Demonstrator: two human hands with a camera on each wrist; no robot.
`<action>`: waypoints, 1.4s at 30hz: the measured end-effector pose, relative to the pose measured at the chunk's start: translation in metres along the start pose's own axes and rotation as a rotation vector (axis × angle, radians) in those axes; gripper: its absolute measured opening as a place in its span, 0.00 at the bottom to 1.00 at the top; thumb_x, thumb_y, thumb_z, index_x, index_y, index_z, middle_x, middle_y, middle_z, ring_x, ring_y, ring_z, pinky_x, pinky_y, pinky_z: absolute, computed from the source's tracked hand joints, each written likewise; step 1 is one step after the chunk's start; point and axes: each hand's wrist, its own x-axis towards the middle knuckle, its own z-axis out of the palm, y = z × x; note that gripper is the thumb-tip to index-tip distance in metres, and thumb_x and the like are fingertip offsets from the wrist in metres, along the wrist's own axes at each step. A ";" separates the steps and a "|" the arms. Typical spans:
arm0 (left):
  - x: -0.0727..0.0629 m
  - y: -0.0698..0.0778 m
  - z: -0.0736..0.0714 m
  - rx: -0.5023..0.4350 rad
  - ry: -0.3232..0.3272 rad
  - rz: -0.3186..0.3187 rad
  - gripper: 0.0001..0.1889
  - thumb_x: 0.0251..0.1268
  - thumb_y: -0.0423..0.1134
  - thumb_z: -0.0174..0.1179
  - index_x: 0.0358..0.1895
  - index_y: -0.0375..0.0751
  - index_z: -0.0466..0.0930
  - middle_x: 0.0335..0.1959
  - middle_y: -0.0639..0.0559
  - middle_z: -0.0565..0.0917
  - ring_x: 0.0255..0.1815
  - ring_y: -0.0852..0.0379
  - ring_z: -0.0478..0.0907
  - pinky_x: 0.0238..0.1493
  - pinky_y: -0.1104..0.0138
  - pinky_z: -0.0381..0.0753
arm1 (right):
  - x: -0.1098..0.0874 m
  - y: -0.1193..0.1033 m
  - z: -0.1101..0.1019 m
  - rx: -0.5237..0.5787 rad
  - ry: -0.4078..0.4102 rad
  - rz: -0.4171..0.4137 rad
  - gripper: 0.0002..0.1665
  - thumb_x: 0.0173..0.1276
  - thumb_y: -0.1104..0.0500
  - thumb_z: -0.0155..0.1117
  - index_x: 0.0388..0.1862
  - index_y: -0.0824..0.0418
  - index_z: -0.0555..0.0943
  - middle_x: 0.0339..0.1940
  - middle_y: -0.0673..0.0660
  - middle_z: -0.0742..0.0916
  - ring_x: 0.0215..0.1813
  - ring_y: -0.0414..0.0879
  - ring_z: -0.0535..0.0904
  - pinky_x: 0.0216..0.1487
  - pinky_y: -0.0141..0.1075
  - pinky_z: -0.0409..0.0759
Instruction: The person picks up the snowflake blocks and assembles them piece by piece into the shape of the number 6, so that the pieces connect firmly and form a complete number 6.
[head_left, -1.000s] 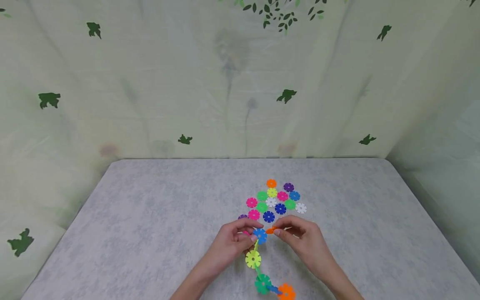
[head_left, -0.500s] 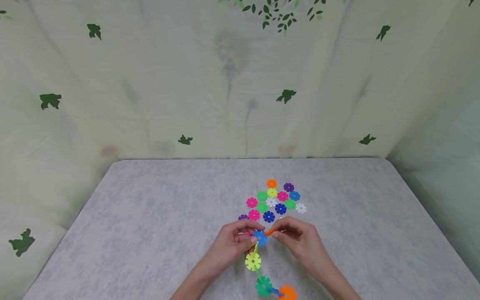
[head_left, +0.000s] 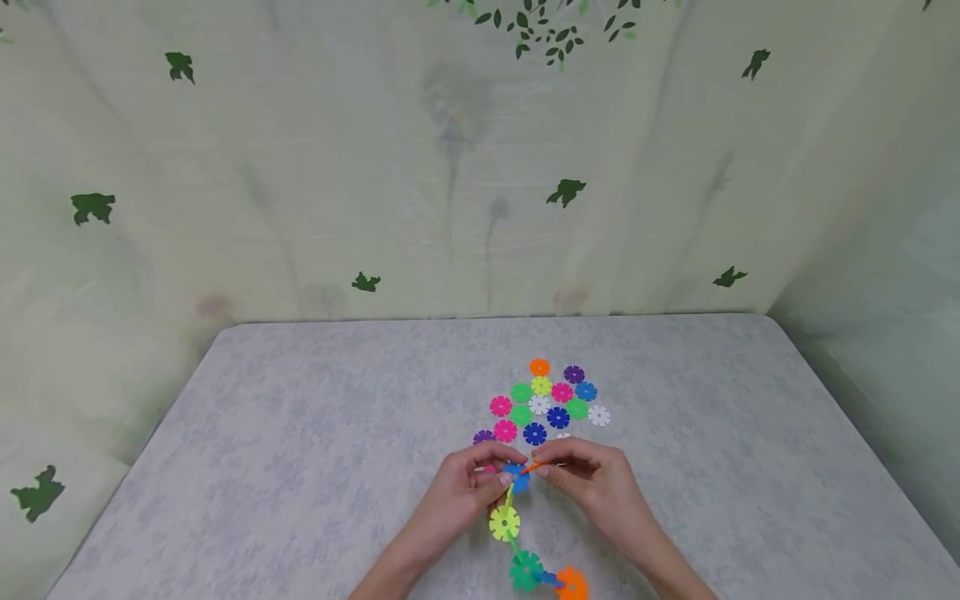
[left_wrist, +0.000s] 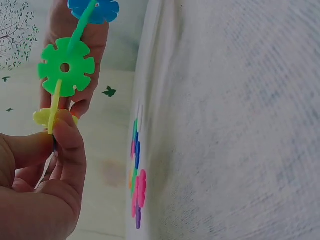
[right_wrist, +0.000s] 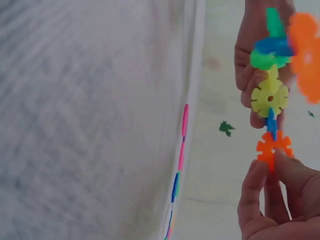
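In the head view my left hand [head_left: 472, 483] pinches a blue notched plastic disc [head_left: 519, 483] at the top of a linked chain. Below it hang a yellow disc [head_left: 504, 523], a green disc [head_left: 526, 571] and, at the end, an orange disc [head_left: 573, 585], with thinner-looking ones edge-on between them. My right hand [head_left: 596, 479] pinches another orange disc [right_wrist: 265, 145] between thumb and fingers. Its rim meets the edge of the blue disc in the right wrist view; how deep the slots engage I cannot tell. Fingers partly cover the blue disc.
Beyond the hands, several loose discs lie flat on the grey table [head_left: 300, 433], among them a dark blue disc [head_left: 535, 434], a white disc [head_left: 599, 416] and a purple disc [head_left: 574, 374]. A pink disc [head_left: 490, 471] is partly behind my left hand. A patterned curtain [head_left: 300, 167] stands behind.
My right hand has moved slightly left, bringing its orange disc from beside the blue disc to overlapping its edge. The blue disc has tilted. The left hand has barely moved.
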 end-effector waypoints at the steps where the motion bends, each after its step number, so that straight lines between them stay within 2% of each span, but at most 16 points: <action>1: 0.000 0.000 0.000 0.015 -0.001 0.005 0.12 0.70 0.27 0.55 0.51 0.41 0.82 0.28 0.45 0.78 0.24 0.57 0.72 0.27 0.71 0.73 | 0.000 0.001 0.000 0.004 -0.002 -0.001 0.09 0.65 0.66 0.68 0.44 0.61 0.87 0.43 0.55 0.88 0.46 0.51 0.84 0.48 0.36 0.81; 7: -0.002 -0.002 -0.007 0.130 -0.007 0.025 0.15 0.72 0.27 0.53 0.53 0.47 0.83 0.38 0.45 0.78 0.27 0.54 0.76 0.28 0.69 0.77 | 0.004 0.006 -0.004 -0.036 -0.077 0.047 0.14 0.66 0.64 0.68 0.52 0.61 0.84 0.47 0.54 0.87 0.51 0.52 0.84 0.49 0.34 0.80; 10: -0.001 -0.003 -0.011 0.176 0.005 0.039 0.17 0.71 0.27 0.53 0.55 0.46 0.84 0.41 0.44 0.77 0.28 0.52 0.78 0.29 0.65 0.80 | 0.006 0.009 -0.007 -0.058 -0.089 0.083 0.16 0.66 0.63 0.68 0.53 0.61 0.83 0.49 0.57 0.86 0.51 0.52 0.84 0.49 0.36 0.81; 14: 0.000 -0.003 -0.014 0.152 0.014 0.017 0.17 0.71 0.26 0.53 0.57 0.41 0.82 0.42 0.44 0.79 0.27 0.52 0.79 0.30 0.61 0.83 | 0.010 0.010 -0.012 -0.141 -0.042 0.119 0.15 0.65 0.65 0.69 0.51 0.60 0.83 0.48 0.56 0.86 0.48 0.49 0.84 0.48 0.39 0.82; 20: 0.001 -0.003 -0.017 0.088 0.031 -0.038 0.17 0.70 0.25 0.52 0.58 0.36 0.80 0.38 0.42 0.79 0.26 0.52 0.80 0.31 0.60 0.84 | 0.015 0.011 -0.025 -0.277 0.086 0.144 0.15 0.64 0.67 0.69 0.50 0.58 0.84 0.45 0.51 0.86 0.47 0.46 0.82 0.46 0.40 0.83; 25: 0.001 -0.005 -0.018 0.085 0.037 -0.051 0.17 0.69 0.25 0.51 0.57 0.34 0.80 0.32 0.39 0.80 0.25 0.52 0.79 0.31 0.60 0.84 | 0.017 0.013 -0.040 -0.361 0.106 0.150 0.16 0.66 0.66 0.67 0.53 0.60 0.82 0.49 0.53 0.85 0.51 0.49 0.81 0.50 0.42 0.81; 31: 0.003 -0.008 -0.020 0.071 0.048 -0.075 0.16 0.67 0.25 0.53 0.55 0.34 0.81 0.27 0.40 0.81 0.26 0.53 0.78 0.30 0.60 0.84 | 0.021 0.015 -0.068 -0.445 0.013 0.139 0.15 0.70 0.64 0.63 0.55 0.64 0.80 0.49 0.56 0.85 0.50 0.51 0.80 0.50 0.44 0.81; 37: 0.004 -0.009 -0.020 0.060 0.064 -0.091 0.14 0.67 0.26 0.57 0.55 0.33 0.80 0.23 0.42 0.82 0.25 0.54 0.78 0.30 0.61 0.84 | 0.037 0.017 -0.094 -0.593 -0.092 0.049 0.16 0.70 0.65 0.62 0.55 0.68 0.79 0.48 0.58 0.85 0.48 0.53 0.80 0.51 0.48 0.80; 42: 0.004 -0.009 -0.020 0.061 0.065 -0.089 0.14 0.68 0.27 0.57 0.55 0.32 0.80 0.24 0.42 0.82 0.25 0.54 0.78 0.30 0.62 0.83 | 0.053 0.020 -0.104 -0.651 -0.143 0.001 0.18 0.67 0.65 0.64 0.55 0.68 0.79 0.43 0.57 0.83 0.44 0.51 0.78 0.48 0.45 0.80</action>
